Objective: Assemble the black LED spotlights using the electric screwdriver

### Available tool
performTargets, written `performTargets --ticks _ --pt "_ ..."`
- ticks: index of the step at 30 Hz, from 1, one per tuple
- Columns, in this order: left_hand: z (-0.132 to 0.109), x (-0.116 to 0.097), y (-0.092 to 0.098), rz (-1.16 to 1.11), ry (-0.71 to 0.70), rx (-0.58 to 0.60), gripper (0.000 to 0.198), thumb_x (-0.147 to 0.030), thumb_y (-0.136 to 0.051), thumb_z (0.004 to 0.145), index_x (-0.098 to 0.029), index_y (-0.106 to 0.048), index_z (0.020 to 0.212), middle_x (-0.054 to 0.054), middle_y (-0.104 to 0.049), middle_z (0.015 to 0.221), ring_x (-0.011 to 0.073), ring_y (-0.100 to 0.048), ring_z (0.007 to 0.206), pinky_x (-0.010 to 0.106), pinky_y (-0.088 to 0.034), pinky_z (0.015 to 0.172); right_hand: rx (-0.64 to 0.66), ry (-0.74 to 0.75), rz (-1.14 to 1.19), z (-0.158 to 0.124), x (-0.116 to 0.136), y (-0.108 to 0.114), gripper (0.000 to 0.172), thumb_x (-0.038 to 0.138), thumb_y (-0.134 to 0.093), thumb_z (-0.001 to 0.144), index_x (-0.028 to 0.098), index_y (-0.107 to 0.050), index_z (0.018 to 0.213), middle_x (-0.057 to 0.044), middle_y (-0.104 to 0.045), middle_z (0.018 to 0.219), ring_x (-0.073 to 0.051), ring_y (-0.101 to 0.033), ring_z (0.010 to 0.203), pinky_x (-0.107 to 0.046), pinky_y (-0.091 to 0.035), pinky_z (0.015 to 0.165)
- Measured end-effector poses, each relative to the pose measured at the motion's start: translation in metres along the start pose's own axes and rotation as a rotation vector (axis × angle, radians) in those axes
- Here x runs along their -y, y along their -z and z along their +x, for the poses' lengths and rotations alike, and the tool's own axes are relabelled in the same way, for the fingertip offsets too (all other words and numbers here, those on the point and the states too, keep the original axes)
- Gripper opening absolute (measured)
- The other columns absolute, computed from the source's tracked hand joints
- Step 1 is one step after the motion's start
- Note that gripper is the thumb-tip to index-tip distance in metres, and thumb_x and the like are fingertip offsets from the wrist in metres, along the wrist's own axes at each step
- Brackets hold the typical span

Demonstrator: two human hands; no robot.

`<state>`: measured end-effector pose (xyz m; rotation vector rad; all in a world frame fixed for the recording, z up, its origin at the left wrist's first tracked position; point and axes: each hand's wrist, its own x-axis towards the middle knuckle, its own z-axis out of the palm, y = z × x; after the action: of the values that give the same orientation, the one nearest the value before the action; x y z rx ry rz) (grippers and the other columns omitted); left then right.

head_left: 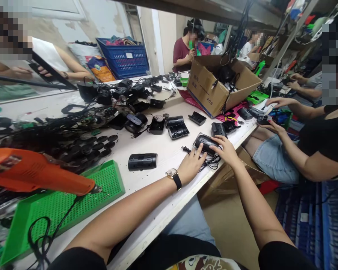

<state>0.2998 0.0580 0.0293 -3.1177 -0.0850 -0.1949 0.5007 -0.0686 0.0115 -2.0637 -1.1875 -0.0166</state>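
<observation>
On the white table (163,165), an orange hot air gun (36,176) sits over a green tray (109,183). Next lies a black box (142,161). Our left hand (190,167) presses spread fingers against a black case (205,144), and our right hand (224,150) curls its fingers around the case's other end, near the table's edge.

Box marking: "PCS" is standing in dark print on the front face of the cardboard box (211,92), beyond the right hand (227,150).
Box characters: a short column of dark Chinese characters is showing on the same face, left of "PCS", too small to read.
Crate label: a white label is sitting on the side of the blue plastic crate (124,62), far beyond the left hand (191,165); its print is too small to read.
</observation>
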Motion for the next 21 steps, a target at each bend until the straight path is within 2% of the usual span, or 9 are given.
performTargets --ticks 2,4,6,8,11,13,17,21 --pt "-0.015 -0.005 0.007 -0.039 0.026 -0.020 0.057 -0.007 -0.047 0.099 -0.011 -0.040 0.156 0.032 -0.024 0.170 0.0405 -0.051 0.145 0.050 -0.058 0.098 -0.100 -0.003 -0.078 -0.011 0.006 0.000 0.048 0.046 -0.059 0.097 0.021 -0.069 0.137 -0.016 -0.057 0.151 -0.031 -0.050 0.142 -0.051 -0.039 0.122" --pt "-0.034 -0.013 0.021 -0.085 0.005 -0.036 0.059 -0.015 -0.058 0.098 -0.012 -0.040 0.155 0.032 -0.027 0.170 0.0406 -0.051 0.145 0.052 -0.056 0.102 -0.146 -0.013 -0.146 -0.020 0.011 0.001 0.045 0.043 -0.053 0.099 0.020 -0.072 0.133 -0.018 -0.062 0.142 -0.033 -0.052 0.135 -0.052 -0.041 0.118" --pt "-0.059 -0.023 0.040 -0.118 -0.048 -0.029 0.058 -0.022 -0.066 0.096 -0.014 -0.046 0.150 0.028 -0.034 0.168 0.0388 -0.055 0.140 0.051 -0.056 0.104 -0.134 -0.023 -0.195 -0.026 0.014 0.001 0.041 0.038 -0.048 0.100 0.019 -0.075 0.124 -0.017 -0.072 0.122 -0.032 -0.061 0.119 -0.048 -0.046 0.109" --pt "-0.085 -0.032 0.061 -0.147 -0.114 0.031 0.046 -0.024 -0.066 0.096 -0.016 -0.055 0.141 0.023 -0.047 0.161 0.0359 -0.064 0.128 0.048 -0.060 0.097 -0.111 -0.037 -0.225 -0.029 0.015 0.003 0.040 0.032 -0.044 0.100 0.018 -0.076 0.122 -0.014 -0.076 0.110 -0.029 -0.065 0.108 -0.043 -0.048 0.103" --pt "-0.122 -0.040 0.087 -0.215 -0.200 0.083 0.035 -0.025 -0.064 0.098 -0.017 -0.061 0.132 0.018 -0.063 0.147 0.0326 -0.070 0.114 0.048 -0.062 0.091 -0.098 -0.073 -0.242 -0.030 0.016 0.005 0.042 0.027 -0.041 0.099 0.020 -0.074 0.124 -0.012 -0.078 0.115 -0.027 -0.068 0.108 -0.038 -0.048 0.098" --pt "-0.144 -0.040 0.098 -0.256 -0.236 0.080 0.031 -0.022 -0.064 0.097 -0.018 -0.064 0.128 0.014 -0.069 0.139 0.0310 -0.072 0.108 0.047 -0.064 0.088 -0.099 -0.102 -0.243 -0.028 0.017 0.005 0.042 0.028 -0.039 0.100 0.021 -0.073 0.124 -0.010 -0.079 0.115 -0.026 -0.069 0.108 -0.036 -0.048 0.094" --pt "-0.188 -0.030 0.103 -0.288 -0.221 -0.007 0.024 -0.021 -0.056 0.101 -0.021 -0.067 0.122 0.010 -0.075 0.127 0.0274 -0.075 0.099 0.043 -0.066 0.082 -0.107 -0.154 -0.229 -0.024 0.020 0.005 0.042 0.033 -0.039 0.100 0.022 -0.073 0.121 -0.010 -0.079 0.104 -0.026 -0.071 0.097 -0.034 -0.047 0.085" --pt "-0.231 -0.016 0.088 -0.277 -0.176 -0.161 0.027 -0.028 -0.047 0.107 -0.022 -0.067 0.124 0.006 -0.079 0.121 0.0216 -0.078 0.098 0.033 -0.067 0.082 -0.118 -0.198 -0.188 -0.021 0.021 0.005 0.040 0.041 -0.042 0.099 0.022 -0.074 0.115 -0.005 -0.075 0.082 -0.022 -0.067 0.077 -0.030 -0.043 0.073"
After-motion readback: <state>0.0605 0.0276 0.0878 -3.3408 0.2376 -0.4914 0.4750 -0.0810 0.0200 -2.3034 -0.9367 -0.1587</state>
